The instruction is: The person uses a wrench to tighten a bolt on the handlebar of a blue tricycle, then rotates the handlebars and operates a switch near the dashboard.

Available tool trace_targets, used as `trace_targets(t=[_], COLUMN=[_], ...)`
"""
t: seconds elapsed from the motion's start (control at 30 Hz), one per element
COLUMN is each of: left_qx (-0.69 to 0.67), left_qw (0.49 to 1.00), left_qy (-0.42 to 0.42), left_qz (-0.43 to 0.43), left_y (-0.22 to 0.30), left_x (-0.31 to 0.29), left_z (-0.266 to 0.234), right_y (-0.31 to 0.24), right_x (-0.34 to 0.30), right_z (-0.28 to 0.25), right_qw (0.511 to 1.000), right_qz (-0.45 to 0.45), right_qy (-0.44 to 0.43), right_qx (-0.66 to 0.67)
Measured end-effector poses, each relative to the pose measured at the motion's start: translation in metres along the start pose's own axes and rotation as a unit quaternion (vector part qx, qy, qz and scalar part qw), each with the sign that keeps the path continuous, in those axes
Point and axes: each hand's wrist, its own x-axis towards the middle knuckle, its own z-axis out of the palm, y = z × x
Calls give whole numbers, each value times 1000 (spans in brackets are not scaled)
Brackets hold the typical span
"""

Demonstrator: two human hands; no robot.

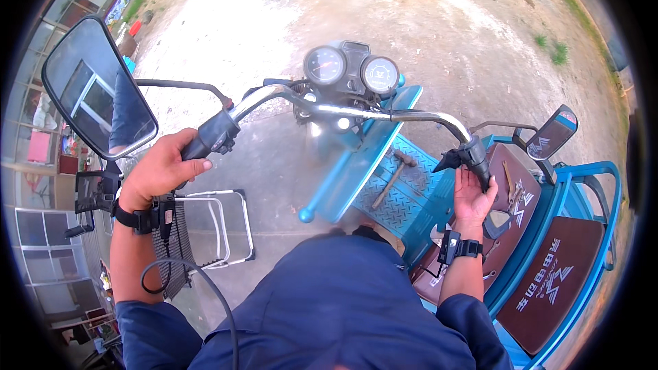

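Left hand (154,173) clamps handlebar (428,116) at left end; upturned right hand (473,200) touches right end, finger closure unclear; open ground (425,34) ahead.

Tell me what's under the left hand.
The left hand covers part of a black handlebar grip; a stretch shows between the hand and the switch housing. The rest of the grip, and where the palm meets it, cannot be seen.
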Motion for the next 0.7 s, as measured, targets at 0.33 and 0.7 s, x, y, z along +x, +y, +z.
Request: trace_targets(t=[0.33, 0.7], left_qx=[-22, -16], left_qw=[999, 998], left_qy=[24, 59], left_qz=[-5, -13], left_y=[-15, -28], left_x=[-4, -3], left_z=[13, 6], right_y=[7, 9], right_x=[-9, -12], right_z=[-9, 0], right_qw=[1000, 999], right_qz=[20, 19], right_qy=[4, -26], right_qx=[-8, -9])
